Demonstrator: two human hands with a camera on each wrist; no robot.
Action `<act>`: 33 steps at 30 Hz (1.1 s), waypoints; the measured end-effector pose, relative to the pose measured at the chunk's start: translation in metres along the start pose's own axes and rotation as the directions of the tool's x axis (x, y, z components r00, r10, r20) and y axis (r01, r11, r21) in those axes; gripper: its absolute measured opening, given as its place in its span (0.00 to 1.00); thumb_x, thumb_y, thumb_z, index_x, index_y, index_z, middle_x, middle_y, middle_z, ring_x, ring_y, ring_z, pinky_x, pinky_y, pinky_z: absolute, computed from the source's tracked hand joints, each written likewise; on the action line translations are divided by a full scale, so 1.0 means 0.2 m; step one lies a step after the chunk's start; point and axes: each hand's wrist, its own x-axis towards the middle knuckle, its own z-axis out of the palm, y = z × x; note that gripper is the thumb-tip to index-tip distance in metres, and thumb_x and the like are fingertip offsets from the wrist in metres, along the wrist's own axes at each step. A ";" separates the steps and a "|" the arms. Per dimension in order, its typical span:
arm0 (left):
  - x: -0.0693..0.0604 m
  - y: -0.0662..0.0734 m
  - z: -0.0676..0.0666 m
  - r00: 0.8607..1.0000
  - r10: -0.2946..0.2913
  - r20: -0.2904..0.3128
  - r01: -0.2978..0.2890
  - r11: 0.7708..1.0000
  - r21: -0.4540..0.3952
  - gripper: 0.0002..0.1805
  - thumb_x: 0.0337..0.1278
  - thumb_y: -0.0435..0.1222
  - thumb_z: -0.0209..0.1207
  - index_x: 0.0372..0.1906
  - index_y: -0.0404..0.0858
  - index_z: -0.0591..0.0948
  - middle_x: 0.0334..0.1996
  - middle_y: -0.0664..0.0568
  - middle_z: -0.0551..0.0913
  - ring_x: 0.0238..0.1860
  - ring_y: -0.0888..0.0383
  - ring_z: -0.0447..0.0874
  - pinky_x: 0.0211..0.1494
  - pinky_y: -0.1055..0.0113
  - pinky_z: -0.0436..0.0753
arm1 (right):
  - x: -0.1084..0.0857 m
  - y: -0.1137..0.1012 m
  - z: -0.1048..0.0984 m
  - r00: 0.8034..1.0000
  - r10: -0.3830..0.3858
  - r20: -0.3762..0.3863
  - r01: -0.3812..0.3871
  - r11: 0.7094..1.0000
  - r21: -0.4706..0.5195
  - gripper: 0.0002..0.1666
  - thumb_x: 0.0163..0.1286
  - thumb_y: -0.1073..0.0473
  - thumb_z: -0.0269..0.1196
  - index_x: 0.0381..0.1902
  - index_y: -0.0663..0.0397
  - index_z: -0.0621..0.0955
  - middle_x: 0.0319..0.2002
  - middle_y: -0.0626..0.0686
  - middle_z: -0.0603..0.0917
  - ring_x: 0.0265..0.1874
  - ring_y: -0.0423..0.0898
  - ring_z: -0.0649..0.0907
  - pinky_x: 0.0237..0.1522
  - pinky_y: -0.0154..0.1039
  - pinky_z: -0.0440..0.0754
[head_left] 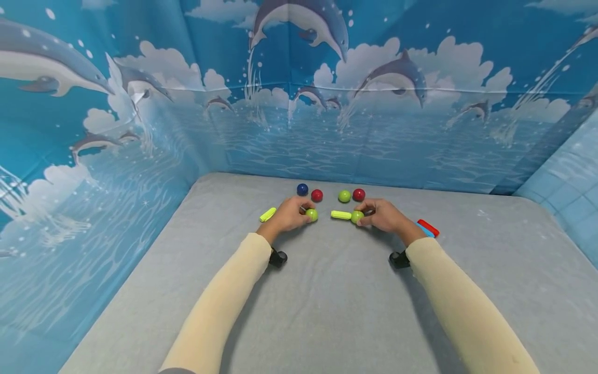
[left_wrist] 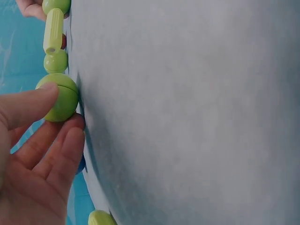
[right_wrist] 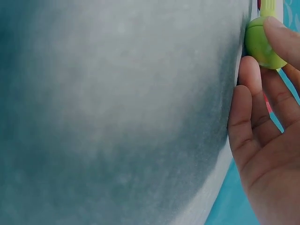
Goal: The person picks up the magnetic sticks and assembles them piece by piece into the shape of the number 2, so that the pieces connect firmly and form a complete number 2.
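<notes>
My left hand [head_left: 292,214] pinches a green ball [head_left: 311,214] between thumb and fingers. In the left wrist view a seam line runs around this ball [left_wrist: 63,101]. My right hand [head_left: 384,215] pinches another green ball [head_left: 357,217], also seen in the right wrist view with my thumb on it. A ridged yellow-green rod [head_left: 341,214] points from that ball toward the left hand, its right end touching the ball; whether the two are joined I cannot tell. Between the rod's left end and the left hand's ball there is a gap.
Behind the hands lie a blue ball [head_left: 302,189], a red ball [head_left: 316,195], a green ball [head_left: 344,196] and a second red ball [head_left: 358,194]. Another yellow-green rod [head_left: 268,214] is left of the left hand. A red rod [head_left: 428,228] and a blue rod [head_left: 425,229] lie by the right wrist.
</notes>
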 end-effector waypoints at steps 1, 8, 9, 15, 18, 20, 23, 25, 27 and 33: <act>0.00 0.00 0.01 1.000 -0.004 -0.006 0.004 1.000 -0.010 0.17 0.62 0.32 0.63 0.57 0.41 0.82 0.57 0.46 0.83 0.56 0.50 0.84 0.54 0.60 0.84 | 0.00 0.00 0.00 1.000 -0.002 -0.001 0.002 1.000 0.000 0.18 0.67 0.61 0.66 0.55 0.54 0.80 0.60 0.62 0.79 0.62 0.59 0.76 0.56 0.51 0.80; 0.01 0.02 0.04 0.999 -0.031 -0.022 0.030 0.998 -0.055 0.17 0.61 0.32 0.64 0.56 0.42 0.82 0.56 0.45 0.83 0.52 0.50 0.85 0.46 0.64 0.85 | -0.01 0.00 0.01 1.000 0.001 -0.002 -0.001 1.000 0.007 0.18 0.67 0.61 0.65 0.55 0.55 0.80 0.61 0.62 0.79 0.63 0.59 0.76 0.58 0.53 0.79; 0.02 0.02 0.05 0.999 -0.034 -0.023 0.032 0.998 -0.059 0.17 0.61 0.32 0.63 0.55 0.43 0.82 0.57 0.45 0.83 0.52 0.50 0.84 0.44 0.65 0.85 | 0.00 0.00 0.01 1.000 0.002 -0.003 -0.002 1.000 0.009 0.18 0.67 0.61 0.65 0.55 0.55 0.80 0.61 0.62 0.79 0.63 0.59 0.76 0.58 0.53 0.79; 0.05 0.03 0.07 0.998 -0.062 -0.033 0.059 0.995 -0.081 0.17 0.61 0.31 0.63 0.55 0.43 0.82 0.57 0.46 0.82 0.53 0.50 0.84 0.40 0.67 0.84 | 0.00 0.01 0.00 1.000 0.006 -0.003 -0.005 1.000 0.018 0.19 0.67 0.60 0.65 0.56 0.54 0.80 0.61 0.62 0.79 0.63 0.59 0.76 0.61 0.55 0.77; 0.06 0.02 0.07 0.997 -0.073 -0.034 0.070 0.994 -0.088 0.18 0.61 0.32 0.63 0.56 0.44 0.82 0.58 0.46 0.82 0.53 0.50 0.84 0.40 0.67 0.84 | 0.00 0.01 0.00 1.000 0.007 -0.003 -0.007 1.000 0.018 0.20 0.67 0.60 0.65 0.56 0.54 0.80 0.61 0.61 0.79 0.64 0.59 0.75 0.61 0.55 0.77; 0.07 0.03 0.08 0.996 -0.078 -0.033 0.074 0.993 -0.097 0.18 0.62 0.32 0.63 0.57 0.45 0.82 0.58 0.46 0.81 0.53 0.50 0.84 0.40 0.67 0.83 | 0.00 0.01 0.00 1.000 0.004 -0.005 -0.004 1.000 0.019 0.20 0.67 0.60 0.65 0.56 0.54 0.80 0.62 0.61 0.79 0.64 0.59 0.75 0.61 0.55 0.77; 0.07 0.03 0.08 0.996 -0.087 -0.031 0.084 0.991 -0.108 0.19 0.62 0.32 0.63 0.57 0.45 0.81 0.59 0.46 0.81 0.54 0.50 0.83 0.39 0.66 0.83 | 0.00 0.01 -0.01 1.000 0.000 -0.007 0.000 1.000 0.022 0.20 0.67 0.60 0.65 0.56 0.54 0.80 0.62 0.62 0.79 0.64 0.59 0.75 0.61 0.56 0.77; 0.07 0.03 0.08 0.995 -0.089 -0.033 0.085 0.990 -0.112 0.19 0.62 0.32 0.63 0.58 0.45 0.81 0.60 0.46 0.81 0.55 0.50 0.83 0.39 0.66 0.84 | 0.00 0.00 -0.01 1.000 -0.002 -0.009 0.002 1.000 0.020 0.20 0.68 0.60 0.65 0.57 0.55 0.80 0.62 0.62 0.79 0.64 0.59 0.75 0.62 0.56 0.76; 0.07 0.04 0.08 0.996 -0.086 -0.033 0.082 0.990 -0.118 0.19 0.63 0.32 0.63 0.58 0.45 0.81 0.60 0.46 0.81 0.55 0.49 0.83 0.42 0.64 0.84 | 0.00 0.00 0.00 1.000 0.000 -0.014 0.001 1.000 0.017 0.20 0.68 0.60 0.65 0.57 0.55 0.80 0.62 0.62 0.79 0.64 0.59 0.75 0.62 0.56 0.76; 0.08 0.07 0.10 0.998 -0.056 -0.007 0.054 0.990 -0.127 0.19 0.63 0.32 0.61 0.59 0.44 0.81 0.61 0.45 0.80 0.58 0.48 0.81 0.59 0.57 0.82 | 0.01 -0.01 0.02 1.000 0.008 -0.030 -0.008 1.000 -0.006 0.20 0.67 0.60 0.66 0.57 0.55 0.80 0.61 0.62 0.79 0.64 0.60 0.76 0.58 0.54 0.79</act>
